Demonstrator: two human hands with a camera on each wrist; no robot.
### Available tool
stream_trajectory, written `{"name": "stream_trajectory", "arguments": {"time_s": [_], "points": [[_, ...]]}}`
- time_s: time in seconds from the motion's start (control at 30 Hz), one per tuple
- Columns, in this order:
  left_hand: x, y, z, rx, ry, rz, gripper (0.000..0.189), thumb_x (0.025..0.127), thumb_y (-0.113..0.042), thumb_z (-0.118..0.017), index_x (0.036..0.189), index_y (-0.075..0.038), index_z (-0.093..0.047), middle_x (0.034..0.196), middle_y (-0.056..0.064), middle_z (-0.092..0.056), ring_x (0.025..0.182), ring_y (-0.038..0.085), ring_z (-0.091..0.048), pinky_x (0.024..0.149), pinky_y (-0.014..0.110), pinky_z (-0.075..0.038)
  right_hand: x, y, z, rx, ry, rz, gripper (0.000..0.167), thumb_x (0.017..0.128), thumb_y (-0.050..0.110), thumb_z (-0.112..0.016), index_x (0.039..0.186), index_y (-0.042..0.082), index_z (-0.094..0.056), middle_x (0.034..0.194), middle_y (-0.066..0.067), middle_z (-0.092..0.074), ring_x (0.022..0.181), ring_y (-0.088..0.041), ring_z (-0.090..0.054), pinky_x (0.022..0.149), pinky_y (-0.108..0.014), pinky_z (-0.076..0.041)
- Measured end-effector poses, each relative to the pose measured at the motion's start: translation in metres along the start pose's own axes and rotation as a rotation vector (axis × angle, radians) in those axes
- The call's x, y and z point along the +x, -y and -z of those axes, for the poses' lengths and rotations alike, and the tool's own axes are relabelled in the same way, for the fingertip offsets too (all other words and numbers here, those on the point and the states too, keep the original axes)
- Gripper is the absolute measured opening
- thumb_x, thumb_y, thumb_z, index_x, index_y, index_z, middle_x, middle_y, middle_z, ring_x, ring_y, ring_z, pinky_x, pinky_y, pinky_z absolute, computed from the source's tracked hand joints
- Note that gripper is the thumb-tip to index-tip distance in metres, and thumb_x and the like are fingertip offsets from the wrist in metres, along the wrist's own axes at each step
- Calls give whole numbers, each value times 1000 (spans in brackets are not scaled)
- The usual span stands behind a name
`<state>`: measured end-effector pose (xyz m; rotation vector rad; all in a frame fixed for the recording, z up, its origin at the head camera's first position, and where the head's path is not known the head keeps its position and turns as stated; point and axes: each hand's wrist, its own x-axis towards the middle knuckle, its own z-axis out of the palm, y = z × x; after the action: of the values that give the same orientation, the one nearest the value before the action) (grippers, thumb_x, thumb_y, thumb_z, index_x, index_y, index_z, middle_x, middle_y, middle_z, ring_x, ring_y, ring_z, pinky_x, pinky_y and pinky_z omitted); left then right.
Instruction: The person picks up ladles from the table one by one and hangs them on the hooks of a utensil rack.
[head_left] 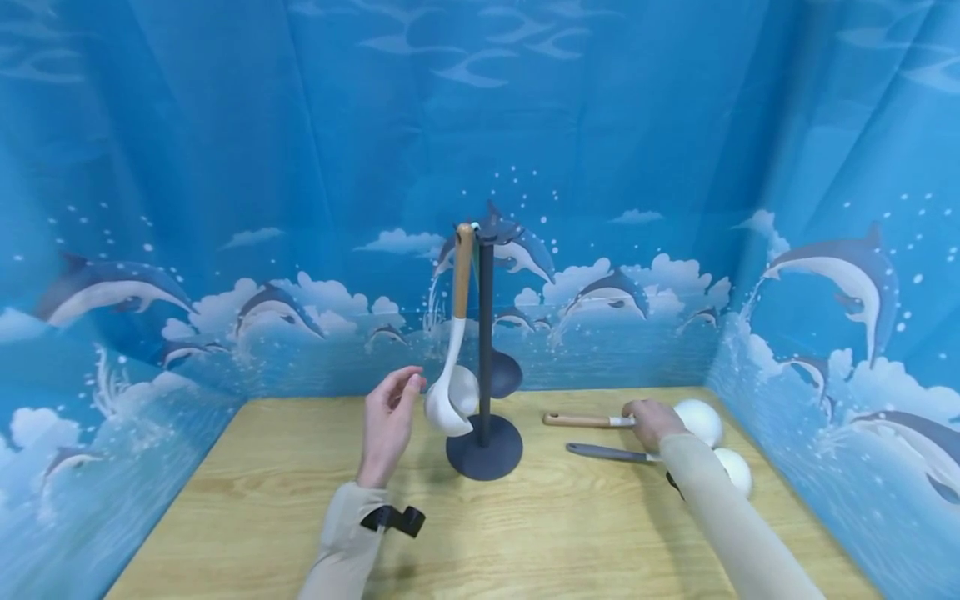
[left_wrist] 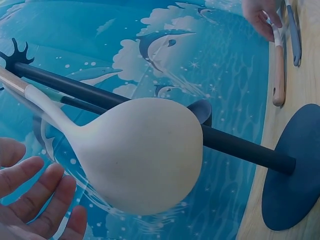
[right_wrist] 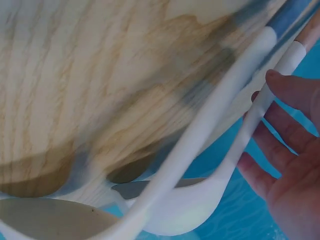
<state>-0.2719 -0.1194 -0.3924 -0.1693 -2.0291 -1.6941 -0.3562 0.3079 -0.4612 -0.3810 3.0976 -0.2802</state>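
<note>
My right hand (head_left: 654, 423) pinches the white shaft of a wooden-handled ladle (head_left: 585, 421) lying on the table's right side; in the right wrist view thumb and fingers are about that ladle's shaft (right_wrist: 237, 145). Beside it lies a grey-handled ladle (head_left: 607, 452) with a white bowl. My left hand (head_left: 390, 417), fingers loosely bent and holding nothing, is left of a dark utensil stand (head_left: 485, 350). From the stand hangs a white ladle (left_wrist: 140, 155) with a wooden handle, apart from the left fingers (left_wrist: 45, 200).
Another white utensil head (head_left: 465, 390) and a dark ladle (head_left: 506, 374) also hang on the stand. The stand's round base (head_left: 484, 454) rests on the wooden table (head_left: 540, 533). A blue dolphin-print curtain (head_left: 360, 167) encloses the back and sides.
</note>
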Motion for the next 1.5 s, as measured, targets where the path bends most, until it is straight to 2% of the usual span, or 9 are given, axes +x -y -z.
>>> {"name": "stream_trajectory", "arguments": {"time_s": [0.2, 0.43, 0.53, 0.67, 1.0, 1.23, 1.5], "points": [[3, -5, 1, 16, 7, 29, 29, 101, -28, -57, 119, -9, -68, 111, 14, -71, 104, 24, -67, 90, 32, -51, 3, -2, -2, -17, 14, 4, 26, 89, -5, -56, 110, 2, -71, 105, -21, -71, 93, -40, -66, 83, -56, -53], [3, -4, 3, 12, 7, 13, 31, 100, -34, -58, 118, -11, -68, 110, 12, -72, 105, 23, -68, 93, 41, -52, 5, -2, -10, -75, -3, -9, 25, 90, -1, -61, 111, 7, -72, 107, -16, -71, 95, -40, -66, 82, -64, -47], [3, -5, 4, 9, 5, 7, 30, 99, -34, -58, 117, -13, -69, 108, 9, -72, 104, 21, -68, 94, 42, -52, 6, -3, -13, -88, -14, -11, 25, 89, 1, -65, 112, 8, -72, 109, -16, -71, 96, -41, -66, 83, -64, -46], [3, -5, 4, 6, 13, 5, 29, 99, -33, -58, 117, -12, -68, 109, 11, -72, 104, 21, -68, 94, 42, -51, 5, -6, -14, -103, -39, 8, 26, 88, 2, -67, 113, 8, -72, 111, -17, -71, 97, -42, -66, 85, -65, -46], [5, -6, 3, 23, 16, -12, 29, 99, -31, -59, 118, -11, -69, 108, 12, -72, 102, 23, -68, 91, 37, -52, 3, -11, -11, -95, -64, 39, 31, 92, 7, -64, 123, 8, -67, 112, -18, -69, 101, -42, -64, 90, -70, -41], [6, -7, 5, 33, 13, -28, 29, 99, -32, -59, 117, -12, -69, 107, 13, -73, 101, 21, -68, 88, 34, -52, 3, -13, -10, -88, -90, 58, 30, 93, 9, -64, 123, 9, -68, 108, -16, -68, 98, -41, -65, 89, -70, -40], [8, -15, 7, 22, 20, -34, 33, 99, -39, -57, 120, -15, -68, 111, 7, -72, 105, 19, -68, 91, 43, -52, 2, -10, -10, -78, -130, 61, 32, 96, 9, -61, 127, 9, -65, 105, -13, -67, 96, -38, -65, 93, -74, -36]]}}
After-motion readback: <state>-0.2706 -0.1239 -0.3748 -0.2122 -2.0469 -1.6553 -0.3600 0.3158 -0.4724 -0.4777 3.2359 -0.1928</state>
